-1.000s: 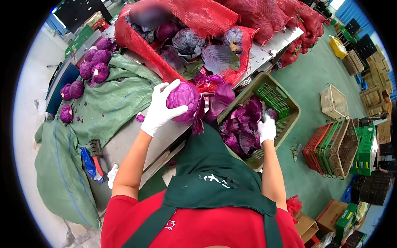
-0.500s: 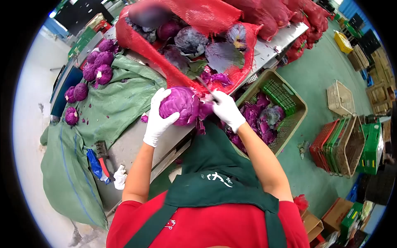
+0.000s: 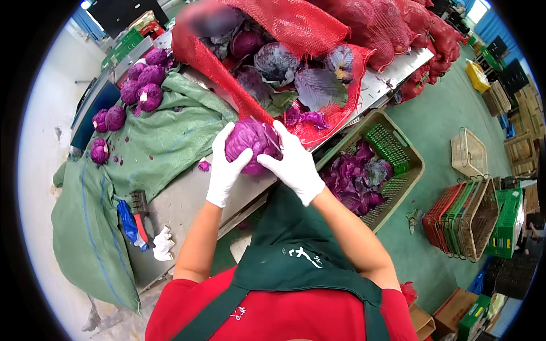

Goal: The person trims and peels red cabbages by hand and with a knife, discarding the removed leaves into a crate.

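Note:
A purple red cabbage (image 3: 251,141) is held between my two gloved hands over the front edge of the metal table (image 3: 187,196). My left hand (image 3: 225,170) closes around its left side, thumb across the front. On the right side, my right hand (image 3: 296,167) presses with thumb and fingers. A faint pale streak shows near that hand's fingertips; I cannot tell whether a knife is there. Just beyond the cabbage lies an open red mesh sack (image 3: 224,85) with untrimmed cabbages and a large loose leaf (image 3: 318,88) in it.
A green crate (image 3: 410,170) of purple leaves stands at the right. Several trimmed cabbages (image 3: 149,98) rest on green sacking (image 3: 153,139) at the left. A red-handled brush-like tool (image 3: 140,211) lies near the table edge. Filled red sacks (image 3: 369,28) sit at the back.
My right hand has moved left from the cut leaves onto the cabbage. The knife it held is no longer clearly visible, and the leaves hanging at the cabbage's right side are gone.

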`<state>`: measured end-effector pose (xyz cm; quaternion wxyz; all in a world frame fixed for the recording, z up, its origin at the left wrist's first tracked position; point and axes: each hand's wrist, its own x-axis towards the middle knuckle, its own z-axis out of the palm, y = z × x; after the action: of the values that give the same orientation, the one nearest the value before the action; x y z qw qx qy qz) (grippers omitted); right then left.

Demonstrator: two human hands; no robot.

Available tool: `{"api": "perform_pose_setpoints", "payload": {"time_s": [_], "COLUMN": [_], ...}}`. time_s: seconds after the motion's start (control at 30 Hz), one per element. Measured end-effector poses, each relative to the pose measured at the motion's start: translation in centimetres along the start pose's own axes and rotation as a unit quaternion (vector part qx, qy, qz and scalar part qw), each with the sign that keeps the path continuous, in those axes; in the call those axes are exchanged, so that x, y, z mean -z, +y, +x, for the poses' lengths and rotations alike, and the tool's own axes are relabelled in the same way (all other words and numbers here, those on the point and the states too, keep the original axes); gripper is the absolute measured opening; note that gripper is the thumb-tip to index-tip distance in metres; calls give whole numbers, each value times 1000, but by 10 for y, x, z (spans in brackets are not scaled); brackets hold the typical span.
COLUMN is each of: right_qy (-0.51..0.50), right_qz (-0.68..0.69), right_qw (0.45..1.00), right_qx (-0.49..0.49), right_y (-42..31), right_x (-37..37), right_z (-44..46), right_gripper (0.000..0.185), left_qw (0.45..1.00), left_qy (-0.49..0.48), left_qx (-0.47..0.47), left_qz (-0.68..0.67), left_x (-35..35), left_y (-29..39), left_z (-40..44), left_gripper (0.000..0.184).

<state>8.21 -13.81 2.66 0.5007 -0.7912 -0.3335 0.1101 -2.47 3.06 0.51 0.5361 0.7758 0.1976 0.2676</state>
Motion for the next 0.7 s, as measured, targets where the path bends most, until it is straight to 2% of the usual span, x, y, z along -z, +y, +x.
{"api": "perform_pose_setpoints", "payload": {"time_s": [0.07, 0.13, 0.17, 0.2, 0.27, 0.3, 0.37, 0.4, 0.47, 0.53, 0.63, 0.67, 0.7], "right_qy": [20, -7, 36, 38, -37, -35, 4, -1, 22, 10, -9, -17, -3], "right_qz": [-23, 44, 24, -39, 51, 48, 105, 106, -20, -39, 76, 28, -21], "right_qw": [999, 999, 998, 997, 995, 996, 985, 985, 996, 996, 988, 991, 997], "right_qx": [26, 13, 37, 46, -74, -70, -135, -138, -90, -82, -135, -131, -71], "right_y": [7, 18, 26, 36, 31, 26, 11, 4, -7, 12, 29, 39, 48], "right_x": [-8, -7, -9, -6, 7, 9, 11, 10, 9, 4, 13, 11, 10], "right_z": [4, 4, 6, 13, 18, 19, 22, 22, 26, 30, 27, 26, 23], "right_gripper": [73, 51, 30, 24, 30, 30, 39, 39, 46, 44, 39, 34, 32], "left_qw": [998, 999, 999, 1000, 999, 999, 998, 994, 984, 983, 986, 986, 987], "left_qy": [18, 19, 21, 28, 39, 38, 38, 42, 28, 16, 43, 38, 31], "left_qx": [-26, -9, -5, 6, 9, 0, -21, -31, -61, -60, -73, -77, -79], "left_qz": [58, 26, 24, -1, -34, -12, 43, 100, 168, 171, 144, 145, 135], "left_x": [-2, -1, 0, 1, -2, -2, -6, -8, -15, -20, -18, -16, -13], "left_y": [2, 3, 0, -4, -6, -5, -2, -1, 12, 18, 11, 9, 7], "left_z": [-5, -8, -9, -8, -7, -9, -10, -13, -20, -23, -23, -21, -18], "left_gripper": [79, 78, 78, 79, 79, 80, 83, 84, 87, 89, 84, 82, 84]}}
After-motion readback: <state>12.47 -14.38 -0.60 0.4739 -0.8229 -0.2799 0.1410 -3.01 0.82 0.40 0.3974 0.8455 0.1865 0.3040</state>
